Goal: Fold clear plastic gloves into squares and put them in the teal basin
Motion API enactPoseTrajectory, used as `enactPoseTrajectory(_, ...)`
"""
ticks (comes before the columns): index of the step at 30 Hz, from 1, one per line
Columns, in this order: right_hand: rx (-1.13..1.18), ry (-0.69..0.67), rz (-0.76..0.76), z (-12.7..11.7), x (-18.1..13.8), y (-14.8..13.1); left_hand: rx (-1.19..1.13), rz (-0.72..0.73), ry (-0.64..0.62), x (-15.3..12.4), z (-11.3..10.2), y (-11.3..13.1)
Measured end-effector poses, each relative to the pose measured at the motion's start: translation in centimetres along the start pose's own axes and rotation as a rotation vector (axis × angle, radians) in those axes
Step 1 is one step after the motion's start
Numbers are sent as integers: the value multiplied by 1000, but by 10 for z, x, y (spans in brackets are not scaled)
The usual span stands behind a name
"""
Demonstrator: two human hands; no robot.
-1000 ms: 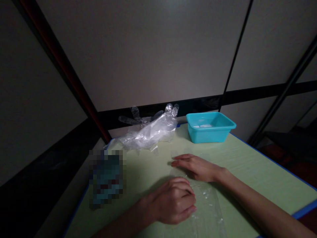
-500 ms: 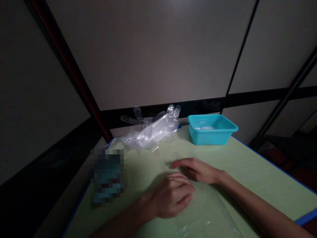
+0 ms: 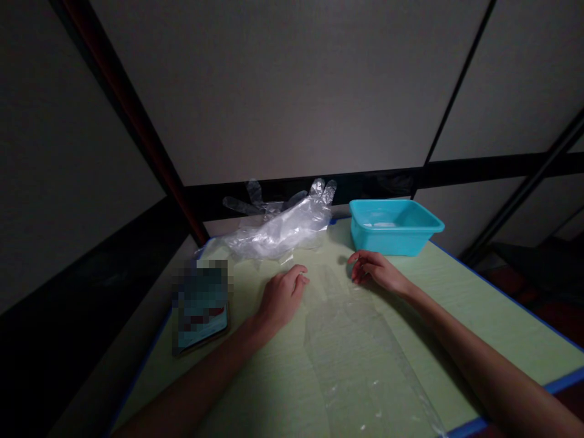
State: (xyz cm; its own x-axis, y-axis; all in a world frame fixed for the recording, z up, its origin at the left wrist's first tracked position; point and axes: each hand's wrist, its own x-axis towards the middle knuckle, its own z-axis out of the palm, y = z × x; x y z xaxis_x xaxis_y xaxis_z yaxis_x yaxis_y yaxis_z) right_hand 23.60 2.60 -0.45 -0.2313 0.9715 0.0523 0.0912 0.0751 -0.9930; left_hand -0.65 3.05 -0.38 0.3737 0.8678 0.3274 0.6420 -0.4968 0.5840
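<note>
A clear disposable plastic glove [image 3: 360, 353] lies spread on the pale green table between my forearms, its faint fingers pointing away from me. My left hand [image 3: 283, 295] rests beside the glove's finger end on the left, fingers loosely bent, with a small gap between thumb and forefinger. Nothing shows in it; whether it touches the thin film I cannot tell. On the other side, my right hand [image 3: 371, 269] hovers or rests just in front of the turquoise basin [image 3: 396, 240], its bent fingers apart and holding nothing visible.
A heap of clear plastic gloves [image 3: 287, 231] lies at the table's back edge against the panelled wall [image 3: 283, 91]. At the left edge is a phone-like device [image 3: 203, 331], its screen pixelated. Blue edging [image 3: 524, 319] borders the green table [image 3: 493, 316].
My hands have parted: the left moved left and away from me, the right moved away toward the basin. More of the flat glove now shows. The view has tilted slightly downward.
</note>
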Motion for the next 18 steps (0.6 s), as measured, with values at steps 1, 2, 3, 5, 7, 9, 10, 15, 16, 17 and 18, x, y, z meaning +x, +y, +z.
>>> enactPoseTrajectory(1,15,5,-1,0,1,1,-29,-6,1,0,0,-1)
enactPoseTrajectory(2,33,9,-5,0,1,1,-67,-10,6,1,0,-1)
enactPoseTrajectory(3,53,10,-11,0,1,1,-121,-9,14,2,0,-1)
enactPoseTrajectory(5,101,-10,-25,-1,1,-2,-308,-4,21,5,-1,2)
enactPoseTrajectory(7,161,-83,-27,0,-2,-8,-620,-39,-52,6,-2,8)
enactPoseTrajectory(9,224,-208,-5,1,-7,-15,-991,-118,-200,5,-2,16)
enactPoseTrajectory(10,254,-282,12,2,-10,-18,-1154,-158,-282,4,-2,20)
enactPoseTrajectory(15,418,-628,110,6,-18,-21,-1495,-223,-546,-7,6,29)
enactPoseTrajectory(16,462,-687,130,7,-18,-20,-1500,-223,-573,-9,8,28)
enactPoseTrajectory(17,503,-735,149,8,-17,-18,-1499,-223,-592,-10,10,27)
enactPoseTrajectory(18,539,-775,166,8,-16,-16,-1495,-223,-606,-11,11,26)
